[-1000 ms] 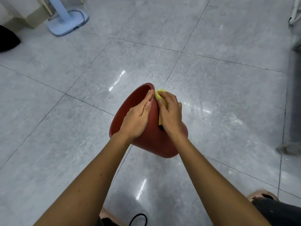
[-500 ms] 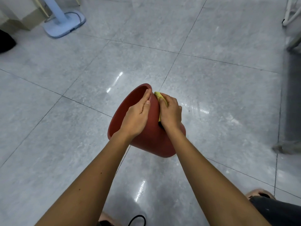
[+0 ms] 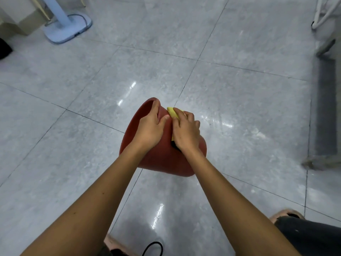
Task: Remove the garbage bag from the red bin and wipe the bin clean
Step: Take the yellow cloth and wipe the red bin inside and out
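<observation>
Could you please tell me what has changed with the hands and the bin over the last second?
The left hand has shifted its grip: its fingers now curl over the red bin's rim, where before they lay flat along the wall. The right hand stays pressed on the yellow cloth against the bin's outer wall, barely moved. The bin remains tilted off the floor.

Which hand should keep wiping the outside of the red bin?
Right hand: it already presses the yellow cloth flat against the red bin. The left hand grips the rim, steadying it.
</observation>
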Action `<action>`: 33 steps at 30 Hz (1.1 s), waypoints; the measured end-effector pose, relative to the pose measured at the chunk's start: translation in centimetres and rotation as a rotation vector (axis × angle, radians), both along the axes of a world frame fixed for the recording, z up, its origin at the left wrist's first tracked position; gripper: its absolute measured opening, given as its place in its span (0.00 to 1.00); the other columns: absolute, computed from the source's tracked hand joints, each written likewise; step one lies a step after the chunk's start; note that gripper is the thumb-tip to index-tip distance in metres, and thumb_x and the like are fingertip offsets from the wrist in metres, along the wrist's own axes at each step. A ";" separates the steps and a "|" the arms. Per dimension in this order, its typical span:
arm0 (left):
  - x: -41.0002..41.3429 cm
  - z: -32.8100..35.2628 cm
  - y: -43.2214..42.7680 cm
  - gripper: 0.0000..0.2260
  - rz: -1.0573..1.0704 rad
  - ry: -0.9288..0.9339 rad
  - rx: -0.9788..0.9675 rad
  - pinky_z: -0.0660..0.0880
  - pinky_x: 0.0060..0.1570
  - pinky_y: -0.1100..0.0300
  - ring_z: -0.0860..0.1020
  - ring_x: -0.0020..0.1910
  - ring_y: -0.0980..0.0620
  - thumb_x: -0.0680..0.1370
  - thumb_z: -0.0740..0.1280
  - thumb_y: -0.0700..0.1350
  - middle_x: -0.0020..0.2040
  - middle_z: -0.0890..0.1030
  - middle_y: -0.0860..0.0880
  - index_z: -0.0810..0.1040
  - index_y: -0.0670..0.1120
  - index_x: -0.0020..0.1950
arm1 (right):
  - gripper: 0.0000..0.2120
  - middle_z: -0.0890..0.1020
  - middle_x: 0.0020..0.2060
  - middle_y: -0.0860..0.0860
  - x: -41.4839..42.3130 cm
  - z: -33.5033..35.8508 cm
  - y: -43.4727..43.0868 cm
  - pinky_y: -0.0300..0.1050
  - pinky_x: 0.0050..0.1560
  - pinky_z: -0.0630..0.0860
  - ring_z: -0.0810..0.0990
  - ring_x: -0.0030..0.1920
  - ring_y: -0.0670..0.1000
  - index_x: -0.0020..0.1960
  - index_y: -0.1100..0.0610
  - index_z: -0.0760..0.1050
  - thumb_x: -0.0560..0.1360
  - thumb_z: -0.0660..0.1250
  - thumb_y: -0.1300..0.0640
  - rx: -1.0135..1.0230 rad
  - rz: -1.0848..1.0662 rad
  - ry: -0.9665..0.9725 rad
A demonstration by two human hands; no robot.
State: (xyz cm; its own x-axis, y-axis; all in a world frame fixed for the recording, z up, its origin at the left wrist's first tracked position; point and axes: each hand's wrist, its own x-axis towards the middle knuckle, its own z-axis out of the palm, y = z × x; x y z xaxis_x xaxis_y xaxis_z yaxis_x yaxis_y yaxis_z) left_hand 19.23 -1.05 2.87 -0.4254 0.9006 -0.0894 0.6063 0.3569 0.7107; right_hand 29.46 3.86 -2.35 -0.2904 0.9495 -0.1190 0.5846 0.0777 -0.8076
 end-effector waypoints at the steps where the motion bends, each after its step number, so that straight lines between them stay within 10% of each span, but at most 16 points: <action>1: 0.0 0.1 0.3 0.24 -0.006 -0.021 -0.002 0.61 0.47 0.80 0.72 0.58 0.61 0.80 0.61 0.52 0.67 0.74 0.50 0.61 0.52 0.75 | 0.19 0.70 0.68 0.48 0.5 -0.5 0.2 0.53 0.62 0.68 0.67 0.64 0.57 0.69 0.40 0.68 0.80 0.51 0.47 -0.040 -0.034 0.002; 6: -0.9 0.6 -6.2 0.32 0.051 -0.042 0.179 0.65 0.56 0.79 0.66 0.63 0.76 0.74 0.66 0.60 0.68 0.67 0.70 0.55 0.64 0.74 | 0.19 0.71 0.67 0.51 2.9 -4.1 0.7 0.52 0.58 0.69 0.67 0.62 0.58 0.69 0.43 0.70 0.80 0.51 0.51 -0.173 -0.188 -0.143; 14: -2.5 -1.7 -10.0 0.24 -0.026 0.345 0.245 0.57 0.61 0.82 0.61 0.65 0.69 0.80 0.58 0.32 0.74 0.64 0.46 0.58 0.40 0.76 | 0.19 0.71 0.65 0.54 0.4 -2.9 0.7 0.54 0.61 0.67 0.67 0.62 0.60 0.67 0.45 0.72 0.80 0.52 0.51 -0.214 -0.085 -0.226; 19: -2.2 -1.0 -5.2 0.25 -0.128 0.195 0.220 0.55 0.70 0.71 0.54 0.75 0.64 0.81 0.55 0.37 0.78 0.53 0.56 0.54 0.47 0.78 | 0.19 0.70 0.68 0.52 0.0 -1.8 -2.8 0.50 0.61 0.67 0.70 0.58 0.58 0.70 0.41 0.69 0.80 0.55 0.49 0.216 0.055 -0.068; 27: -1.3 -1.1 -3.3 0.25 -0.151 0.059 0.176 0.53 0.69 0.74 0.56 0.74 0.65 0.83 0.52 0.43 0.78 0.55 0.57 0.50 0.51 0.79 | 0.19 0.69 0.67 0.54 4.1 -4.0 0.9 0.55 0.61 0.68 0.66 0.63 0.61 0.69 0.44 0.70 0.82 0.50 0.49 -0.240 -0.226 -0.250; 33: -0.2 0.0 -1.0 0.25 -0.175 -0.008 0.106 0.49 0.62 0.83 0.51 0.68 0.73 0.82 0.54 0.43 0.78 0.54 0.56 0.51 0.50 0.79 | 0.19 0.68 0.68 0.53 0.0 -0.5 -1.9 0.53 0.60 0.70 0.69 0.58 0.58 0.72 0.41 0.66 0.81 0.53 0.48 0.189 -0.078 -0.031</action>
